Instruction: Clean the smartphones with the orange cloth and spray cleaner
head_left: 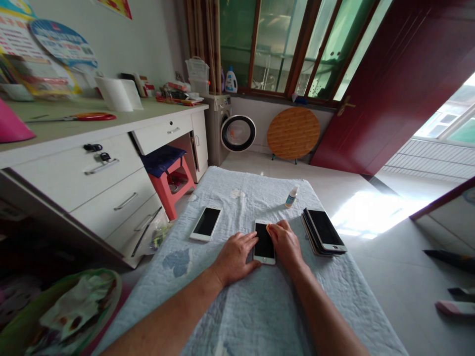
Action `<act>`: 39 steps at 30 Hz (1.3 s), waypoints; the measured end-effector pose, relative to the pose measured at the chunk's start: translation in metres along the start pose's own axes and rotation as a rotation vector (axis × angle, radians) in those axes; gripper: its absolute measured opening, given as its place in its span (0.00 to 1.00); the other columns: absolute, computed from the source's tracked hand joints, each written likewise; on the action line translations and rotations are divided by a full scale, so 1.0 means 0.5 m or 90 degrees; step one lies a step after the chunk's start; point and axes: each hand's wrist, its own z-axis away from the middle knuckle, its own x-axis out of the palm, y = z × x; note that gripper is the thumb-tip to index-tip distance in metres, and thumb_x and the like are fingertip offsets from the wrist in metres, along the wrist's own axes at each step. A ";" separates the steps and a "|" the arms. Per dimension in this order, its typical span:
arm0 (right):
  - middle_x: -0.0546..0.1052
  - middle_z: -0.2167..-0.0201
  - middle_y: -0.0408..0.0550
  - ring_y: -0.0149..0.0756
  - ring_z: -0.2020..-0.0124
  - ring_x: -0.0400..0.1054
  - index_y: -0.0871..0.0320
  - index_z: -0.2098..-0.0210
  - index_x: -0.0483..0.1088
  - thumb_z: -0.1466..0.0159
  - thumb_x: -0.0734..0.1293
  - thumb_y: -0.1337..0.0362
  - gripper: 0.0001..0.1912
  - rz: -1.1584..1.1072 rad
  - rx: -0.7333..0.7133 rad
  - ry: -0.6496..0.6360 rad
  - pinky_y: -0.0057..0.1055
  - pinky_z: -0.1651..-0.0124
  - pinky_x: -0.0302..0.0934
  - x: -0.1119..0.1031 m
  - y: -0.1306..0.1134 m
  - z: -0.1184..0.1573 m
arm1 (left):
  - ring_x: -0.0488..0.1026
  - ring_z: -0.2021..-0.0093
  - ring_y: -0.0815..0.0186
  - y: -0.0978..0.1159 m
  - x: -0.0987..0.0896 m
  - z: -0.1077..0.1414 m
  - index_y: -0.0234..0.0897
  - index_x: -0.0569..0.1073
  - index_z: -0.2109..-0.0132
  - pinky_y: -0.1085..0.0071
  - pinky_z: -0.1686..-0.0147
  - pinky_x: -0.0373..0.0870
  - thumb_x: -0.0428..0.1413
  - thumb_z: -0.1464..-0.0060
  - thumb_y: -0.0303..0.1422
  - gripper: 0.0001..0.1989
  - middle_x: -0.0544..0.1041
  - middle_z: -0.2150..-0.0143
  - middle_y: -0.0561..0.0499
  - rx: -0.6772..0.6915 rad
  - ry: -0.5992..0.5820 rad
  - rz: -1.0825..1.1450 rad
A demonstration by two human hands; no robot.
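Observation:
A white phone with a dark screen [264, 245] lies flat on the cloth-covered table, between my two hands. My left hand [237, 257] rests at its left edge, fingers spread and touching its side, holding nothing. My right hand [285, 242] is closed on a small orange piece [269, 228], pressed to the upper right of the screen. Another white phone [207, 223] lies to the left. On the right is a stack of phones [324, 232], its top one white-framed. A small spray bottle [291, 197] stands behind my right hand.
The light blue patterned cloth [245, 316] covers the table. At left stand a white desk [111, 183] and a red stool [170, 183]; a waste basket [115, 296] is at the lower left. Farther back are a washing machine with its door open [215, 128] and a round wooden board [293, 132].

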 end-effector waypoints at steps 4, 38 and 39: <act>0.69 0.59 0.46 0.29 0.69 0.64 0.53 0.59 0.73 0.31 0.55 0.60 0.15 0.059 -0.004 -0.017 0.26 0.70 0.52 0.002 -0.001 -0.002 | 0.66 0.43 0.52 -0.002 0.002 -0.001 0.35 0.68 0.42 0.57 0.42 0.59 0.60 0.50 0.43 0.30 0.65 0.38 0.43 0.002 -0.001 0.000; 0.72 0.62 0.50 0.38 0.60 0.61 0.55 0.63 0.74 0.34 0.58 0.64 0.12 0.097 -0.066 0.012 0.32 0.55 0.53 -0.018 -0.015 0.001 | 0.66 0.44 0.53 -0.001 -0.003 -0.003 0.36 0.68 0.43 0.58 0.43 0.61 0.60 0.50 0.42 0.29 0.66 0.38 0.44 -0.001 -0.008 0.017; 0.71 0.61 0.50 0.38 0.60 0.61 0.55 0.63 0.74 0.34 0.59 0.63 0.11 0.089 -0.068 0.013 0.32 0.54 0.54 -0.017 -0.016 0.000 | 0.66 0.45 0.53 -0.001 -0.003 -0.003 0.36 0.68 0.43 0.58 0.44 0.61 0.61 0.51 0.41 0.29 0.66 0.38 0.44 -0.001 -0.008 0.017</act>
